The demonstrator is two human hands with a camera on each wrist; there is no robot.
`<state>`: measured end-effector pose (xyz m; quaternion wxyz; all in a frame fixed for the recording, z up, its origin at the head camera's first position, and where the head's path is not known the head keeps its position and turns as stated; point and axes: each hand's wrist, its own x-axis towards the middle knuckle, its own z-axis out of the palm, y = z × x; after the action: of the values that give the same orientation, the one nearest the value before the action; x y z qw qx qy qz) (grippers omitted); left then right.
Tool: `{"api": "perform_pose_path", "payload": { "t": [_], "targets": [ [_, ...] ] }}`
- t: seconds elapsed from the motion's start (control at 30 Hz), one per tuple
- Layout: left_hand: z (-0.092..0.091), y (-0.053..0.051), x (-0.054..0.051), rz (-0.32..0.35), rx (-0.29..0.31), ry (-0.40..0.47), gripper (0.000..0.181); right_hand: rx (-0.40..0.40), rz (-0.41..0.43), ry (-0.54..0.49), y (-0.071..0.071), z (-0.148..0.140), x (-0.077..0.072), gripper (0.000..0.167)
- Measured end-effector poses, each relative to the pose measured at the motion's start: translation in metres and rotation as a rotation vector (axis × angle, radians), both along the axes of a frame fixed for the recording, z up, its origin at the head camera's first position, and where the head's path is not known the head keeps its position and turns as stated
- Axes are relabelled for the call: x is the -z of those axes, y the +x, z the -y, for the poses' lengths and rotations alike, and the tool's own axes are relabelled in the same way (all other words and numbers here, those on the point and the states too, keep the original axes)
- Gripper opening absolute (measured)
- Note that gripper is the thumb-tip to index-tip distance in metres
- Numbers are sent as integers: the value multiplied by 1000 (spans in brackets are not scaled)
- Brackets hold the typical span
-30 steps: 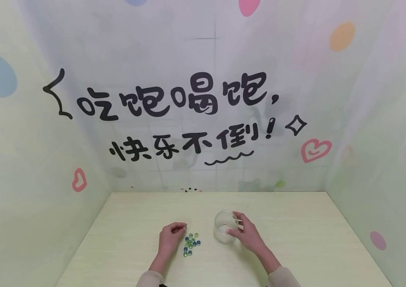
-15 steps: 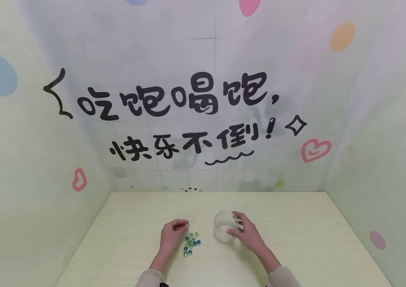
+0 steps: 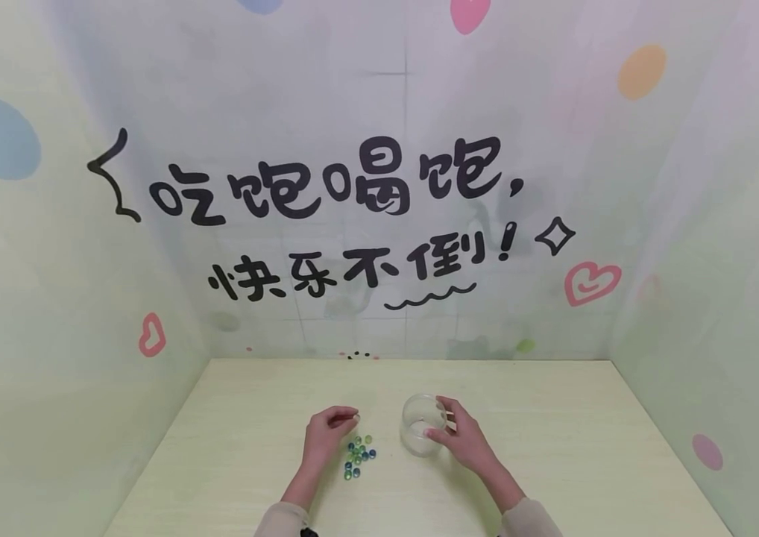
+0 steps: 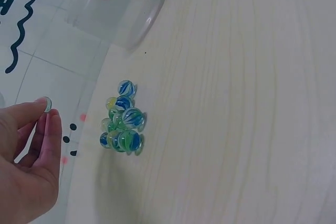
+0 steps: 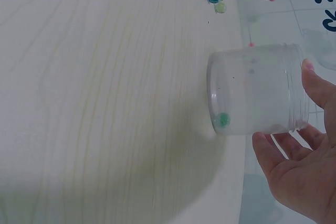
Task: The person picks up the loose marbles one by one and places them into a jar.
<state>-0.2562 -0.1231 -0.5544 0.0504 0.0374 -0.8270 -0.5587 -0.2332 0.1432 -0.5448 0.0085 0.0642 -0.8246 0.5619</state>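
Note:
A glass marble (image 4: 48,104) is pinched between the thumb and fingertips of my left hand (image 3: 323,438), raised above the table. Just below and to its right, several blue, green and yellowish marbles (image 3: 356,452) lie in a loose cluster. My right hand (image 3: 470,441) grips a clear, wide-mouthed jar (image 3: 414,431) from the right side, thumb and fingers around its upper part. The jar stands upright on the table with its mouth uncovered. Inside it, at the bottom, one green marble (image 5: 223,119) shows in the right wrist view.
The pale wood-grain table (image 3: 218,477) ends at a back wall (image 3: 326,328) covered with a printed sheet bearing black lettering. Similar sheets hang on the left (image 3: 71,373) and right sides (image 3: 688,335).
My left hand has risen slightly and shifted right, toward the jar, with the marble between its fingertips. The right hand and the jar stay in place.

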Motion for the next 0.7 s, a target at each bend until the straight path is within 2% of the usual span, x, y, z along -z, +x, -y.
{"api": "perform_pose_path", "payload": {
  "t": [0.13,0.4,0.7],
  "targets": [
    [-2,0,-2,-8,4,9,15,3,3,-1,-1,0,2,62],
    [-7,2,-10,-30,57,31,17,3,-4,-15,-1,0,-1,61],
    [-15,4,-18,-24,80,44,17,-18,-13,1,-2,-2,2,63]
  ]
}}
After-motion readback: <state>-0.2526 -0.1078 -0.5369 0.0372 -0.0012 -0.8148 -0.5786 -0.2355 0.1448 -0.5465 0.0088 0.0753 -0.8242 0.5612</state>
